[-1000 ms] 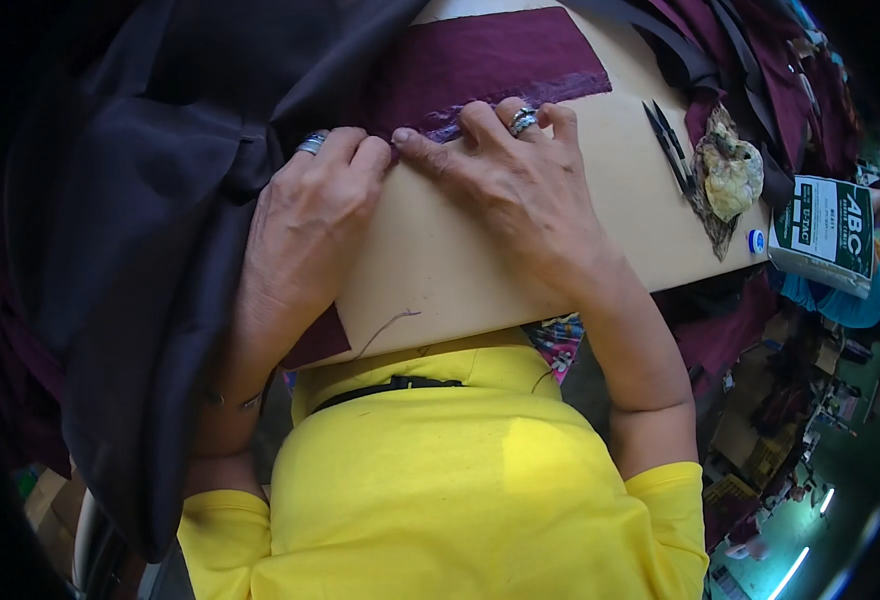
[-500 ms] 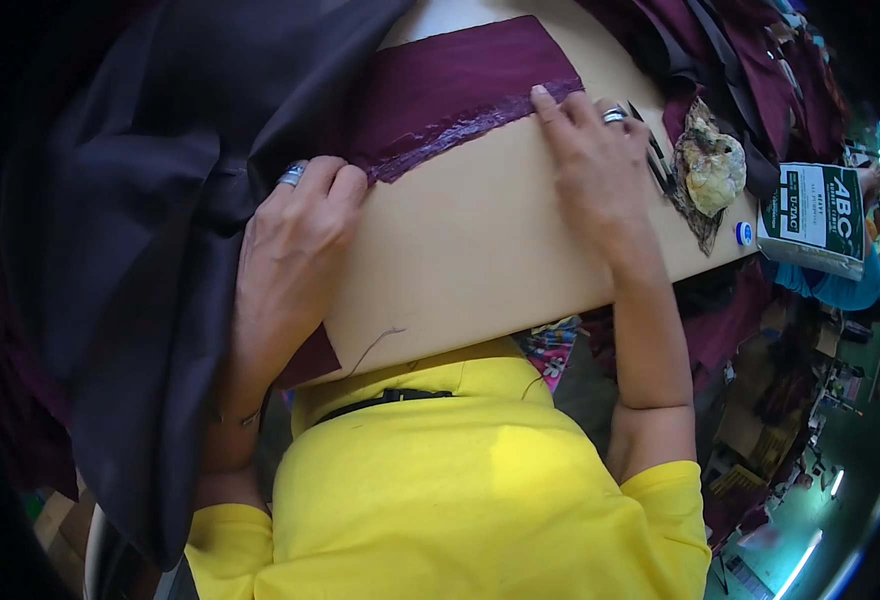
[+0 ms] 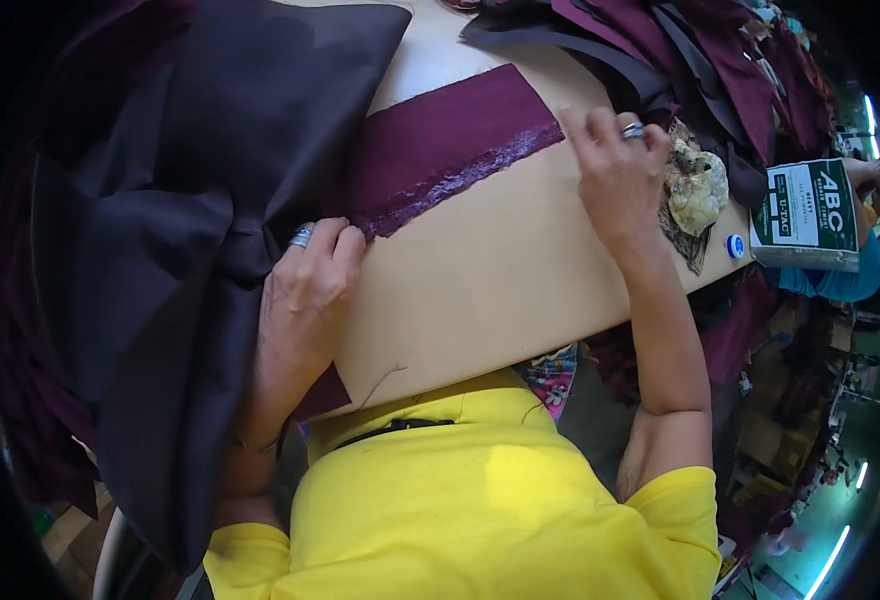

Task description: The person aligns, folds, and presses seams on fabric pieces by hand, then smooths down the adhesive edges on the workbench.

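Note:
A maroon fabric piece (image 3: 450, 135) lies flat on the tan tabletop (image 3: 460, 275), with a shiny, wet-looking strip along its near edge. My left hand (image 3: 310, 285), wearing a ring, is closed on the piece's near left corner. Curled and slightly blurred, my right hand (image 3: 620, 180) is at the right corner, its thumb against or just beside the cloth. What its fingertips hold, if anything, is hidden. Large dark fabric (image 3: 200, 200) drapes over the left side, beside my left hand and forearm.
Right of my right hand lie a crusted, yellowish lump (image 3: 698, 190), a blue-and-white cap (image 3: 736, 246) and a green-and-white ABC can (image 3: 805, 215) at the table edge. More dark and maroon cloth (image 3: 650, 60) covers the far right. Another person's hand (image 3: 865, 175) shows behind the can.
My right hand has slid rightward off the shiny strip to the fabric's corner. My left hand stays at the left corner. The view has shifted, so the table appears lower.

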